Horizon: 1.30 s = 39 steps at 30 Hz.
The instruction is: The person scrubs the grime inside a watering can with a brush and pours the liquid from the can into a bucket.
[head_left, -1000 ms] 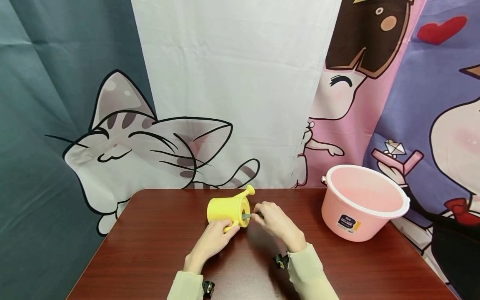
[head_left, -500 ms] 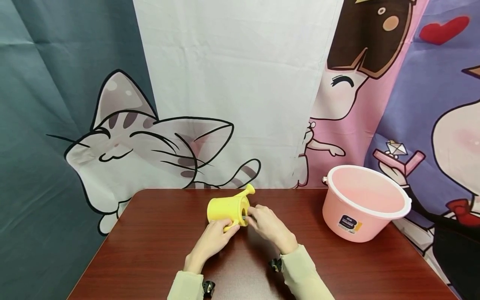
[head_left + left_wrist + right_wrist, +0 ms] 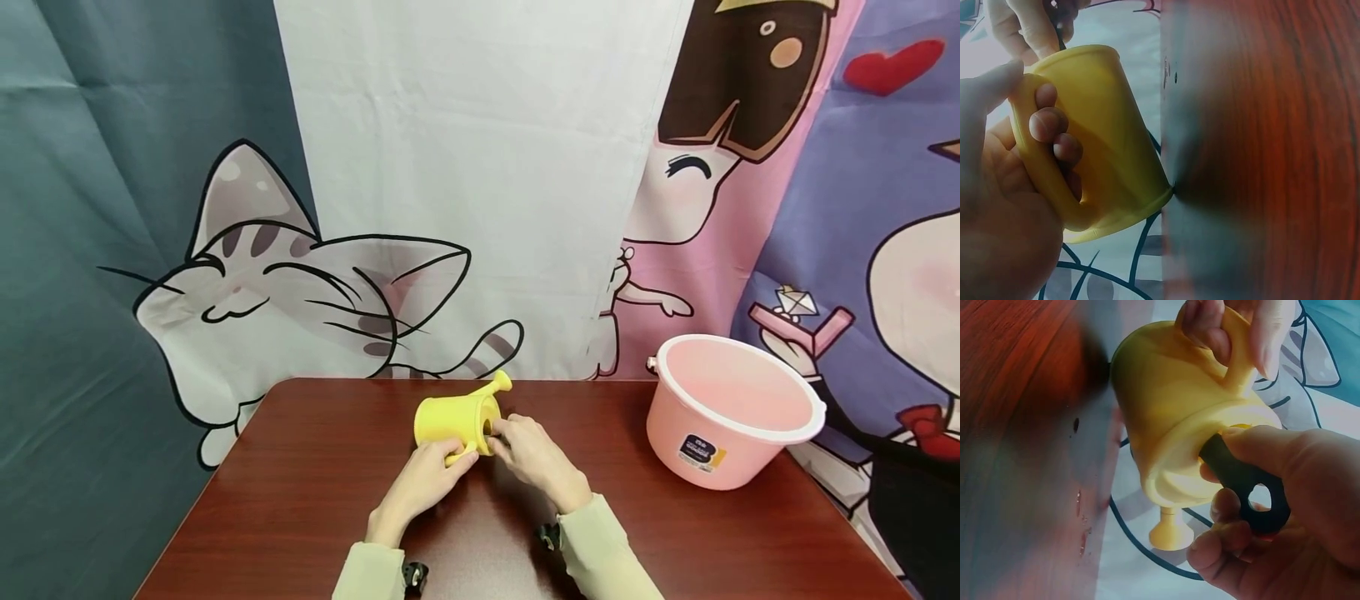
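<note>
A small yellow toy watering can lies tipped on its side, low over the table, its opening facing right and its spout toward the back. My left hand grips its handle, the fingers curled through the loop in the left wrist view. At the opening, my right hand pinches a flat dark handle with a hole in its end. The far end of this tool is inside the can and hidden, so its kind cannot be told.
A pink bucket with a white rim and a label stands at the right on the reddish-brown wooden table. Behind the table hangs a cloth backdrop with cartoon figures.
My right hand has moved left toward the can's opening, and the grey part of the tool that showed earlier has gone inside. The left hand and the can have hardly moved.
</note>
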Each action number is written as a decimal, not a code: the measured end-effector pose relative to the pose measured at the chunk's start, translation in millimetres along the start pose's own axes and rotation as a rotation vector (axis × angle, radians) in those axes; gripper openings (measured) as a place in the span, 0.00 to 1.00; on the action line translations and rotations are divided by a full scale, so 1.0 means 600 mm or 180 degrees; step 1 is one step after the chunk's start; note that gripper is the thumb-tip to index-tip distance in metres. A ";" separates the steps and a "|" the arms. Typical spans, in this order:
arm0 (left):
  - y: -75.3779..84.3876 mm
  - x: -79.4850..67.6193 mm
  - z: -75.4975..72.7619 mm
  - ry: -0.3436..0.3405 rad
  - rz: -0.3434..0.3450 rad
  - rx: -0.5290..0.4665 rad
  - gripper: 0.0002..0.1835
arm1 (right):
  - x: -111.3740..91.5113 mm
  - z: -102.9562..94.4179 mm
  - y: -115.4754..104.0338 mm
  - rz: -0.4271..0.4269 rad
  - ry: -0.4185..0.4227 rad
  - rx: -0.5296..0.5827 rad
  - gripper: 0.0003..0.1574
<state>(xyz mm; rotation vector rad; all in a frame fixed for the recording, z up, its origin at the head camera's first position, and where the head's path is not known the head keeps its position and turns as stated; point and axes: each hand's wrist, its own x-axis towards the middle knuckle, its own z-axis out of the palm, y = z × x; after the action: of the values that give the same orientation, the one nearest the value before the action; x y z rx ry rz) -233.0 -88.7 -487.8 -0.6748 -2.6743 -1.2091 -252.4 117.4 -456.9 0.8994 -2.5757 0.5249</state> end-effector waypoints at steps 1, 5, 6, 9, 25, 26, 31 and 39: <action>0.000 0.000 0.000 -0.0011 -0.0011 0.0002 0.21 | -0.001 -0.002 0.000 -0.0005 -0.0023 -0.0016 0.17; -0.001 -0.003 -0.002 -0.0079 -0.0066 0.0001 0.22 | -0.002 -0.008 -0.001 -0.0038 -0.0108 -0.0003 0.14; -0.002 -0.004 -0.002 -0.0089 -0.0084 -0.0006 0.22 | -0.002 -0.009 -0.001 -0.0050 -0.0111 0.0018 0.13; 0.000 -0.002 -0.005 -0.0094 -0.0112 -0.0049 0.22 | -0.001 -0.019 0.000 -0.0045 -0.0095 0.0061 0.08; 0.002 -0.004 -0.011 -0.0051 -0.0113 -0.0068 0.21 | 0.001 -0.061 0.000 -0.0019 -0.0099 0.0104 0.04; 0.002 -0.005 -0.012 -0.0054 -0.0125 -0.0073 0.21 | 0.002 -0.060 -0.001 -0.0014 -0.0099 0.0111 0.04; 0.003 -0.003 -0.009 -0.0056 -0.0134 -0.0061 0.20 | 0.002 -0.044 0.003 0.0003 -0.0081 0.0101 0.03; 0.005 0.000 -0.003 -0.0013 -0.0100 -0.0016 0.19 | 0.001 -0.016 0.004 0.0058 -0.0089 0.0109 0.05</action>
<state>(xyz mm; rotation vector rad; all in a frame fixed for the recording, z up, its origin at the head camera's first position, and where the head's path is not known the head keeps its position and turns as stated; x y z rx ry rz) -231.8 -88.4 -484.7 -0.6390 -2.6961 -1.2236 -252.6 123.3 -448.9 0.9016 -2.6098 0.5673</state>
